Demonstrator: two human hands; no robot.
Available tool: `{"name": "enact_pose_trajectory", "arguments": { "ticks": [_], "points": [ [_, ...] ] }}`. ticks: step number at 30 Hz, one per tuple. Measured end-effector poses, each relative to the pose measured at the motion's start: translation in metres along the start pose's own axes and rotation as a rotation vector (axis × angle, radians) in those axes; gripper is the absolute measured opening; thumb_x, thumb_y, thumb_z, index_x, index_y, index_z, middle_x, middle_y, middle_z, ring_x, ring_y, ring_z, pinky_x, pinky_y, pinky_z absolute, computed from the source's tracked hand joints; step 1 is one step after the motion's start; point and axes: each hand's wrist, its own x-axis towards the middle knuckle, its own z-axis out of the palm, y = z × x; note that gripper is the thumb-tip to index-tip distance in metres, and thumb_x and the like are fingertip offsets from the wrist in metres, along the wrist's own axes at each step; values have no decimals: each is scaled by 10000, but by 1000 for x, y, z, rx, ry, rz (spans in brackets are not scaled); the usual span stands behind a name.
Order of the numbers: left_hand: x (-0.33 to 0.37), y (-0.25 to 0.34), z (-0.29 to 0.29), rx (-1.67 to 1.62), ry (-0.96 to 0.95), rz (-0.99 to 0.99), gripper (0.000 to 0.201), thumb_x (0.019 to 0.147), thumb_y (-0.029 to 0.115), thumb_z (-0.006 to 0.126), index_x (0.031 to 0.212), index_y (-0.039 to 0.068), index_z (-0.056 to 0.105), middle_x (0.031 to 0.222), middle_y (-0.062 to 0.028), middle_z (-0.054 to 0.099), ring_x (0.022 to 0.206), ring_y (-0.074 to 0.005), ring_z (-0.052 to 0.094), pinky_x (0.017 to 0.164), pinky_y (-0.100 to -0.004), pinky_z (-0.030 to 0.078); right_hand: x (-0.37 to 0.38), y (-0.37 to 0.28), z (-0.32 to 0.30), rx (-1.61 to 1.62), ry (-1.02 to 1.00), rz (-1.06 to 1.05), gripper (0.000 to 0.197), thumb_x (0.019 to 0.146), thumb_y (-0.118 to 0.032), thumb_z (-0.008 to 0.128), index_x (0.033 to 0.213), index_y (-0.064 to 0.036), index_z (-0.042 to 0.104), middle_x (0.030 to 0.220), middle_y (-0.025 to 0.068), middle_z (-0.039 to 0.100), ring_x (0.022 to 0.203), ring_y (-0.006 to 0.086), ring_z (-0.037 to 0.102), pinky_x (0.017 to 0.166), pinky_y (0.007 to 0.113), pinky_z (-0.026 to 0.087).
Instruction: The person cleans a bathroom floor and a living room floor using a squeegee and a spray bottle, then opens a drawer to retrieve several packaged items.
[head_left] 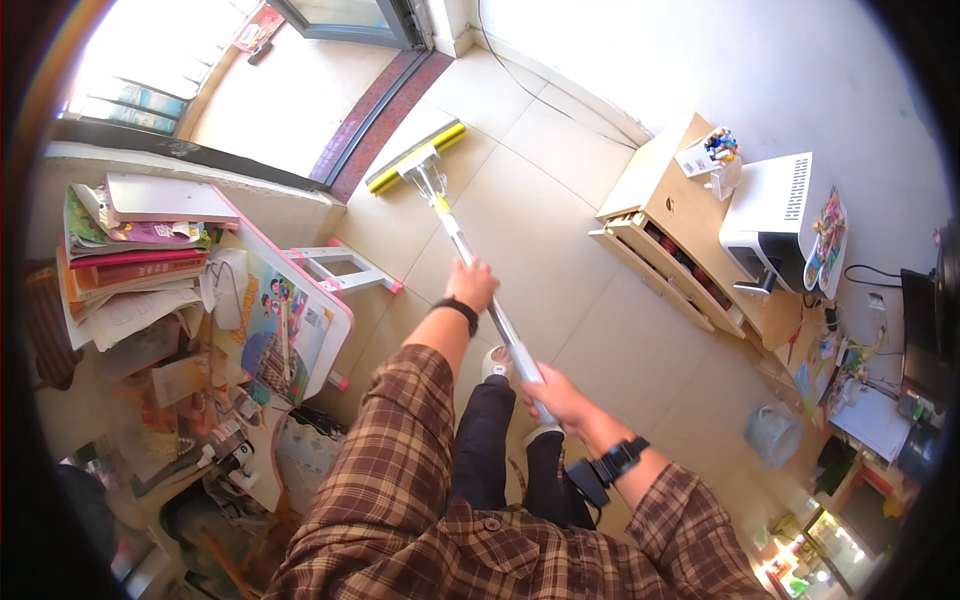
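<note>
A sponge mop with a long silver handle [503, 326] slants from my body toward the doorway. Its wide yellow-edged head [416, 158] rests on the tiled floor beside the door sill. My left hand [471, 284] is wrapped round the upper-middle part of the handle, arm stretched forward. Closer to my body, my right hand [560, 398] grips the handle near its lower end in the view. Both forearms come out of brown plaid sleeves, with a black band on the left wrist and a black device strapped to the right.
On the left stands a small desk [335, 340] piled with books and papers, a white-and-pink stool frame [345, 268] beside it. At right, a wooden cabinet [655, 215] has drawers partly out and a white printer-like machine [770, 215] nearby. A clear bin [773, 434] sits farther down.
</note>
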Motion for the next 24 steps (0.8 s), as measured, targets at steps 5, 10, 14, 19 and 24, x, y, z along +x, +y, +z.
{"name": "enact_pose_trajectory", "arguments": {
  "ticks": [5,10,14,19,24],
  "points": [
    [-38,113,29,-105,-104,338,86,704,192,534,721,176,617,782,-18,570,878,-216,512,786,-441,391,-102,76,-45,85,40,251,226,810,-87,473,1024,-85,402,630,18,446,461,108,449,386,246,380],
    [-119,253,28,-233,-310,718,132,703,160,559,800,163,649,846,-49,619,847,-274,558,839,-494,285,-249,164,-64,88,71,405,395,800,-78,494,1173,-69,362,677,25,486,530,112,484,477,247,420],
    [-169,307,35,-496,-239,992,141,664,174,595,786,120,641,795,-64,629,798,-253,599,677,-420,450,-314,186,-55,27,163,487,419,779,-56,512,1175,-65,375,694,24,498,537,108,490,485,247,425],
    [-174,281,6,-541,-434,1052,147,631,208,622,764,149,641,791,-42,621,774,-250,586,726,-386,428,-308,164,-35,-115,205,407,449,752,-28,535,1177,-60,392,714,22,512,544,102,496,496,246,430],
    [-104,177,-18,-473,-437,543,159,667,180,616,800,97,640,854,-99,605,875,-290,553,732,-387,471,-205,111,-25,-333,151,88,481,726,0,558,1179,-55,409,735,21,527,552,96,503,506,246,436]
  ]
}}
